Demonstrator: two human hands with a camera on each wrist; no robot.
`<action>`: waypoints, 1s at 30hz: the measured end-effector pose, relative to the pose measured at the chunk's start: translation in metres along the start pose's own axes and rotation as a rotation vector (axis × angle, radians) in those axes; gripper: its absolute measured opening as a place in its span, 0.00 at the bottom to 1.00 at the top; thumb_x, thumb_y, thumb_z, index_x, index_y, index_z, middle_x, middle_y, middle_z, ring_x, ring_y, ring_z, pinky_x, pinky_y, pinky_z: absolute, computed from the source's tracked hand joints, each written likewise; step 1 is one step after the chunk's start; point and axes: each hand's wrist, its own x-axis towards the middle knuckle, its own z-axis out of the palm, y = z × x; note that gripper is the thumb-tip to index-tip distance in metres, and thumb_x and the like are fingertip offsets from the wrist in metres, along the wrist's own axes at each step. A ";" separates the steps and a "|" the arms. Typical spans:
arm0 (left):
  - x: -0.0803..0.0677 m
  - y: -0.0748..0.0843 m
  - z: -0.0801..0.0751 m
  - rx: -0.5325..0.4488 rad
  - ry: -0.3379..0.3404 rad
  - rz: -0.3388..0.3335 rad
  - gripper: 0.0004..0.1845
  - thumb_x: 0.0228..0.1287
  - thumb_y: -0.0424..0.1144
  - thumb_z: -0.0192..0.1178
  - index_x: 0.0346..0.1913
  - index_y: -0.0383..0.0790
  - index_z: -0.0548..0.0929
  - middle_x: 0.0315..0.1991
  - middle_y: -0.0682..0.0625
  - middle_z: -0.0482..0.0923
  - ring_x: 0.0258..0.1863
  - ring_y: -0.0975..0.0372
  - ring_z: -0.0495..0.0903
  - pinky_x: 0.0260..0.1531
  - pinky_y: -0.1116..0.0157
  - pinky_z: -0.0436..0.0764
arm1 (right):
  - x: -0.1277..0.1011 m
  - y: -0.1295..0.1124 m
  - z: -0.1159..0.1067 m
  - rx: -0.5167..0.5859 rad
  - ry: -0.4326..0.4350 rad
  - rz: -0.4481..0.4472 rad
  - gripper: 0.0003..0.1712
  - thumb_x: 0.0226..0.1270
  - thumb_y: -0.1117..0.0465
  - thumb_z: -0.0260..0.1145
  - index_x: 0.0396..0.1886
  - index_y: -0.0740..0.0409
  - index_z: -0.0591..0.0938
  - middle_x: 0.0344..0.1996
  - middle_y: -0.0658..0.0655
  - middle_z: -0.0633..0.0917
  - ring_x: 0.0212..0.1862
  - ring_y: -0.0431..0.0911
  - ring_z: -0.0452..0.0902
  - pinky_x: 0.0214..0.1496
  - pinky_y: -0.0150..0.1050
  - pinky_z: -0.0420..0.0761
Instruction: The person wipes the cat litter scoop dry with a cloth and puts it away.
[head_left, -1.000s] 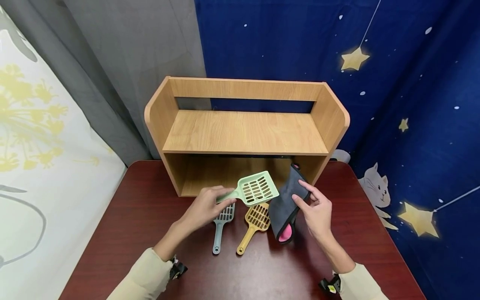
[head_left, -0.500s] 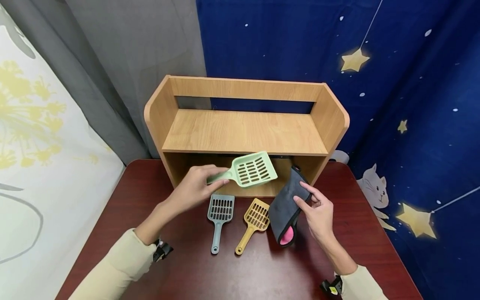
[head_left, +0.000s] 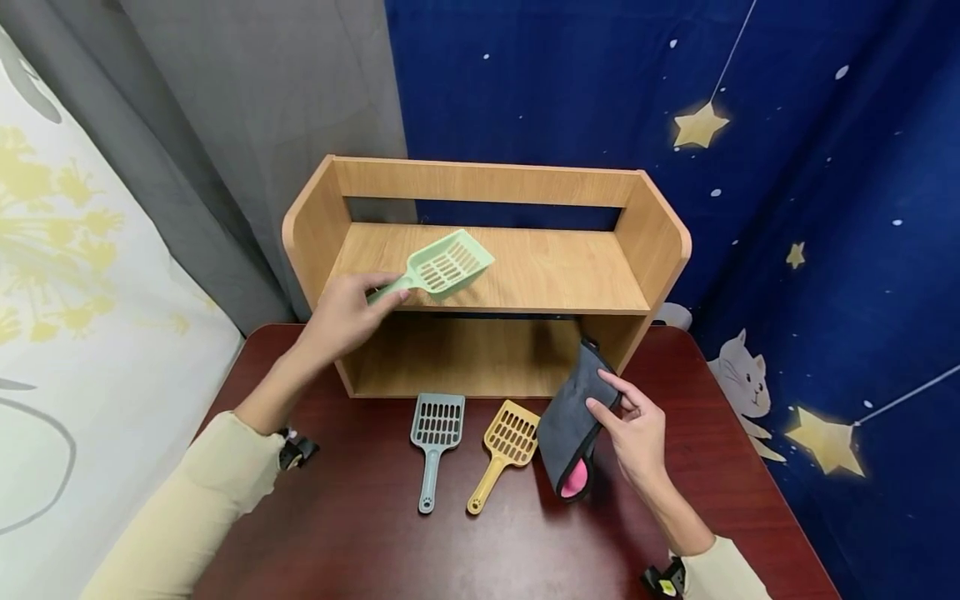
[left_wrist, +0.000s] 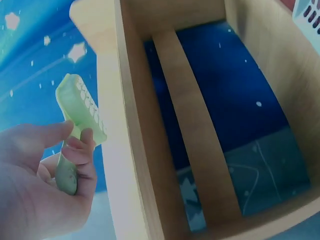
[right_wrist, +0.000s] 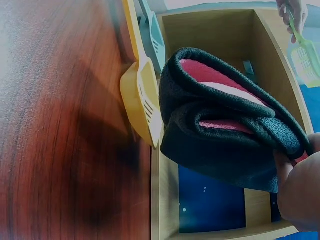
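My left hand (head_left: 347, 315) grips a pale green slotted litter scoop (head_left: 452, 265) by its handle, its head over the upper board of a wooden shelf (head_left: 525, 265). In the left wrist view the fingers wrap round the scoop's handle (left_wrist: 66, 175). My right hand (head_left: 637, 429) pinches a folded dark grey cloth (head_left: 572, 412) by its upper right edge, thumb on the near face. Pink lining shows inside the folds of the cloth (right_wrist: 215, 150) in the right wrist view. Left of it on the table lie a yellow scoop (head_left: 501, 458) and a blue-grey scoop (head_left: 432, 448).
The two-tier shelf stands at the back of a dark red table (head_left: 360, 533), its lower board (head_left: 465, 358) behind the scoops. A grey curtain (head_left: 270, 100) and a blue star-print curtain (head_left: 555, 83) hang behind. White patterned fabric (head_left: 112, 375) is on the left.
My left hand has lifted the green scoop up and to the left, from above the other scoops to the upper shelf. My right hand and the cloth have stayed nearly in place.
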 end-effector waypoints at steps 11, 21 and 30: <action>0.023 -0.014 -0.003 0.048 0.021 -0.128 0.21 0.78 0.41 0.63 0.66 0.32 0.84 0.56 0.36 0.86 0.26 0.56 0.67 0.25 0.63 0.62 | -0.001 0.003 0.002 0.008 -0.009 0.014 0.28 0.59 0.81 0.75 0.61 0.69 0.86 0.45 0.61 0.92 0.43 0.44 0.91 0.44 0.38 0.88; 0.041 -0.023 0.005 0.110 0.081 -0.187 0.14 0.77 0.35 0.60 0.54 0.28 0.87 0.37 0.38 0.82 0.32 0.51 0.71 0.29 0.60 0.66 | -0.004 0.005 0.003 0.018 -0.006 0.032 0.27 0.59 0.82 0.74 0.61 0.70 0.85 0.44 0.60 0.92 0.43 0.44 0.91 0.44 0.38 0.88; 0.051 -0.029 0.007 0.166 0.096 -0.230 0.11 0.78 0.34 0.59 0.45 0.26 0.86 0.27 0.43 0.70 0.26 0.54 0.67 0.23 0.61 0.64 | -0.004 0.004 0.006 0.025 -0.019 0.040 0.28 0.60 0.82 0.74 0.61 0.70 0.85 0.44 0.58 0.93 0.44 0.45 0.91 0.44 0.39 0.88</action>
